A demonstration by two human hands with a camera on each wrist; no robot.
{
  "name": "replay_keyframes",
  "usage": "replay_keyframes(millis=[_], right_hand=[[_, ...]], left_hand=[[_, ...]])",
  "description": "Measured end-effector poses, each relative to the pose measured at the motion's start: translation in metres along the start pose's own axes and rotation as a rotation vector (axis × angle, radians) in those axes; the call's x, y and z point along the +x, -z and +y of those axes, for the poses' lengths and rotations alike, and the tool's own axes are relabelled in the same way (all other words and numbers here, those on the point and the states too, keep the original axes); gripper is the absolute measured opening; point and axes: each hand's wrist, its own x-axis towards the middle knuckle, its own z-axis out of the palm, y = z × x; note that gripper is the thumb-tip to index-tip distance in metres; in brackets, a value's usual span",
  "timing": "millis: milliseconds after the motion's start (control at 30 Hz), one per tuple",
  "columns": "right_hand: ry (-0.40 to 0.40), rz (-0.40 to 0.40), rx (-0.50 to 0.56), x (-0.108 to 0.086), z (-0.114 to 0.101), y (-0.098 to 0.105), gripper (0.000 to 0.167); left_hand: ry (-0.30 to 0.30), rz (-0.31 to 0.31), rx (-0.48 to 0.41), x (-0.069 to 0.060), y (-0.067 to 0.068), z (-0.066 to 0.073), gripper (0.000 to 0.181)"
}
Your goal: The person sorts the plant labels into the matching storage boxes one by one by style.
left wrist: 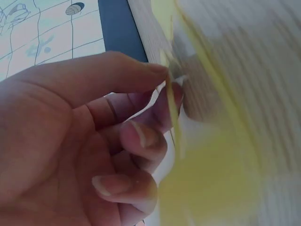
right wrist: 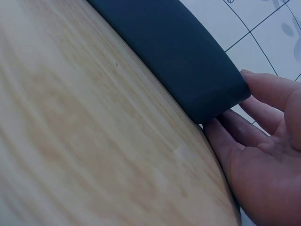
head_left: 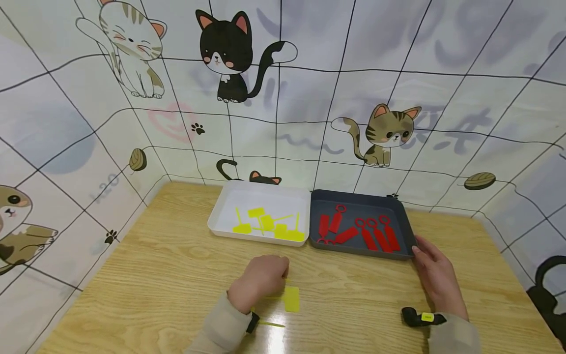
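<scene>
My left hand [head_left: 265, 275] is over the table in front of the trays. Its thumb and forefinger pinch the thin strip of a yellow tag [left wrist: 172, 103], seen in the left wrist view; the other fingers are curled loosely. Close beneath lies another yellow tag [head_left: 291, 299], a flat rectangle; in the left wrist view it is blurred. My right hand [head_left: 438, 270] grips the front right corner of the dark grey tray [head_left: 362, 252], with the thumb against its edge and fingers along its side. Several red tags [head_left: 347, 235] with ring ends lie in that tray.
A white tray [head_left: 261, 189] with several yellow tags [head_left: 267, 222] stands left of the dark tray, side by side. One thin yellow strip [head_left: 271, 324] lies near the left wrist. Behind the wooden table [head_left: 168, 255] hangs a cat-patterned backdrop [head_left: 305, 98].
</scene>
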Motion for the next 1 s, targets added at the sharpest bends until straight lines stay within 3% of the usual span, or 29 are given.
replay_keyframes(millis=[167,367,500,767,1000], right_hand=[[-0.002,-0.002,0.0,0.0,0.001,0.0,0.06],[-0.022,0.019,-0.034,0.001,-0.001,-0.001,0.061],[-0.038,0.028,-0.043,0.001,-0.001,-0.001,0.062],[-0.035,0.017,-0.028,0.0,-0.002,-0.001,0.063],[-0.034,0.022,-0.014,0.0,-0.001,-0.001,0.062]], left_hand=[[-0.02,-0.009,-0.025,0.001,0.001,-0.003,0.023],[0.0,-0.034,-0.038,0.003,0.002,-0.006,0.009],[0.002,-0.051,-0.049,0.004,0.003,-0.009,0.018],[0.007,-0.074,-0.162,0.004,0.009,-0.02,0.023],[-0.007,-0.047,-0.217,0.003,0.019,-0.03,0.012]])
